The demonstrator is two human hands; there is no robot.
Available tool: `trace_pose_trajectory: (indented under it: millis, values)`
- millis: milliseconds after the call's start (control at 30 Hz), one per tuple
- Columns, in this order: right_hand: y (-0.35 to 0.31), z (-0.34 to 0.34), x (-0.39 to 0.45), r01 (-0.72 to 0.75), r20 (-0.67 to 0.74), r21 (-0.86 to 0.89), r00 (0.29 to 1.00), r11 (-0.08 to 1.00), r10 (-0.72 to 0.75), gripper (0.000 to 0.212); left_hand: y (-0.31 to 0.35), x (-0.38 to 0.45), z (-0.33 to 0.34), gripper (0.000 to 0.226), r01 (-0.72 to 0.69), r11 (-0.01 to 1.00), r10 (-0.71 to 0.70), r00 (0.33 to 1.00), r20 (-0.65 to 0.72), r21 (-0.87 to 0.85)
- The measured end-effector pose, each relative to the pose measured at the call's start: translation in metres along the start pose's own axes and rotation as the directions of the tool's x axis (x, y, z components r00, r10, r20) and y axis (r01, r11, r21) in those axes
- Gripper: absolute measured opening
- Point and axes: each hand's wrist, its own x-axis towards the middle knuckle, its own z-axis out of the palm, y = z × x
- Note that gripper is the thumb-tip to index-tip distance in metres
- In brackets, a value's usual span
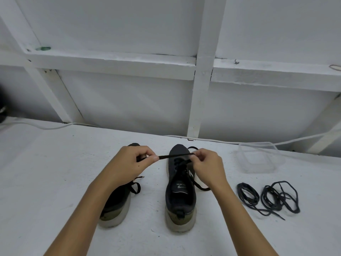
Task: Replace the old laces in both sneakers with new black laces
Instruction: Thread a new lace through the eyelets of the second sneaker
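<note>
A white bench carries everything, backed by a white panelled wall with painted battens; a white cable runs along the seam where bench meets wall. To the right, near the wall, sits an empty clear plastic container, and nearer the person, well apart from the shoes, lie two loose coils of black laces side by side (whether these are the new pair or the old cannot be told). At the far left edge a dark object shows, too cropped to name. Two dark sneakers with pale soles stand heels toward the person: the left sneaker is largely hidden behind the left forearm, with a loop of its lace spilling out beside the wrist, while the right sneaker stands in plain view between the two forearms. Above the right sneaker's toe end, the left hand pinches one end of a flat black lace between thumb and forefinger, fingers curled, and the right hand pinches the same lace at its other side, so a short stretch runs taut and nearly level between them. From the right hand the lace drops to the right sneaker's eyelets, and a free tail lies on the bench just to the right of that shoe, under the right wrist.
</note>
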Motion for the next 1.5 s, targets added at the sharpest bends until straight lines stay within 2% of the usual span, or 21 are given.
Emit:
trace_pose_trajectory:
  millis: [67, 133, 200, 267, 333, 433, 533, 567, 600, 633, 700, 733, 800, 900, 1000, 1067, 1233, 1367, 1433, 1500]
  values:
    - [0.003, -0.005, -0.001, 0.112, 0.092, -0.142, 0.991, 0.984, -0.100, 0.033, 0.000, 0.000, 0.001, 0.015, -0.001, 1.000, 0.001, 1.000, -0.001, 0.000]
    - [-0.006, -0.007, -0.006, 0.290, 0.232, -0.121, 0.938, 0.949, -0.257, 0.049, 0.004, 0.001, 0.005, 0.014, -0.010, 1.000, 0.011, 1.000, 0.014, -0.010]
    - [-0.017, -0.002, -0.012, 0.418, 0.333, -0.063, 0.865, 0.906, -0.376, 0.036, 0.012, 0.003, 0.010, 0.014, -0.031, 0.999, 0.032, 0.999, 0.040, -0.026]
    - [-0.021, 0.004, -0.014, 0.448, 0.333, -0.025, 0.846, 0.893, -0.415, 0.012, 0.018, 0.004, 0.013, 0.014, -0.052, 0.998, 0.054, 0.997, 0.054, -0.031]
    - [-0.017, 0.004, -0.010, 0.393, 0.232, -0.023, 0.897, 0.919, -0.377, 0.013, 0.020, 0.004, 0.012, 0.014, -0.035, 0.999, 0.037, 0.997, 0.067, -0.028]
    - [-0.006, -0.006, 0.001, 0.186, 0.035, 0.014, 0.982, 0.982, -0.186, 0.017, 0.011, 0.001, 0.004, 0.016, 0.027, 1.000, -0.026, 0.995, 0.091, -0.013]
    - [0.004, -0.010, 0.008, 0.042, -0.034, -0.099, 0.998, 0.994, -0.045, 0.017, 0.003, -0.002, 0.000, 0.015, 0.080, 0.997, -0.080, 0.987, 0.140, 0.005]
    - [0.006, -0.010, 0.008, 0.039, -0.029, -0.149, 0.999, 0.988, -0.044, 0.014, 0.002, -0.002, 0.000, 0.014, 0.089, 0.996, -0.090, 0.985, 0.149, 0.014]
    - [0.007, -0.008, 0.006, 0.084, -0.006, -0.187, 0.996, 0.979, -0.086, 0.017, 0.002, -0.002, 0.001, 0.014, 0.091, 0.996, -0.093, 0.985, 0.145, 0.021]
    - [0.007, -0.007, 0.003, 0.168, 0.056, -0.226, 0.986, 0.959, -0.159, 0.028, 0.002, -0.002, 0.002, 0.013, 0.087, 0.996, -0.090, 0.987, 0.132, 0.025]
    - [0.001, -0.003, 0.001, 0.368, 0.223, -0.219, 0.920, 0.904, -0.321, 0.045, 0.006, 0.000, 0.006, 0.013, 0.071, 0.997, -0.073, 0.991, 0.116, 0.028]
    - [-0.003, 0.000, 0.001, 0.451, 0.307, -0.187, 0.871, 0.873, -0.384, 0.039, 0.009, 0.000, 0.007, 0.013, 0.057, 0.998, -0.059, 0.991, 0.118, 0.027]
    - [-0.015, 0.004, -0.003, 0.502, 0.392, -0.138, 0.819, 0.854, -0.418, 0.013, 0.014, 0.002, 0.009, 0.013, 0.031, 0.999, -0.032, 0.991, 0.126, 0.014]
    - [-0.018, 0.003, -0.004, 0.439, 0.307, -0.191, 0.876, 0.878, -0.372, 0.018, 0.014, 0.002, 0.008, 0.012, 0.035, 0.999, -0.038, 0.991, 0.130, 0.025]
    - [-0.011, -0.004, 0.002, 0.306, 0.110, -0.272, 0.952, 0.912, -0.287, 0.017, 0.005, -0.001, 0.004, 0.010, 0.079, 0.996, -0.086, 0.983, 0.162, 0.050]
    - [-0.006, -0.009, 0.007, 0.221, 0.013, -0.261, 0.974, 0.940, -0.226, 0.018, 0.000, -0.003, 0.002, 0.009, 0.108, 0.993, -0.115, 0.973, 0.198, 0.045]
    - [0.005, -0.016, 0.019, 0.011, -0.131, -0.207, 0.991, 0.978, -0.039, 0.019, -0.009, -0.008, 0.005, 0.014, 0.138, 0.981, -0.169, 0.952, 0.256, 0.135]
    - [0.011, -0.014, 0.019, -0.032, -0.088, -0.201, 0.996, 0.979, 0.014, 0.017, -0.013, -0.008, 0.009, 0.017, 0.199, 0.971, -0.226, 0.946, 0.230, 0.135]
    - [0.010, -0.008, 0.008, 0.009, -0.043, -0.172, 0.999, 0.985, -0.017, 0.031, -0.012, -0.007, 0.020, 0.016, 0.268, 0.963, -0.262, 0.948, 0.180, -0.007]
    - [0.009, -0.001, -0.005, 0.100, -0.025, -0.146, 0.994, 0.984, -0.105, 0.020, -0.007, -0.006, 0.032, 0.012, 0.349, 0.910, -0.325, 0.936, 0.137, -0.223]
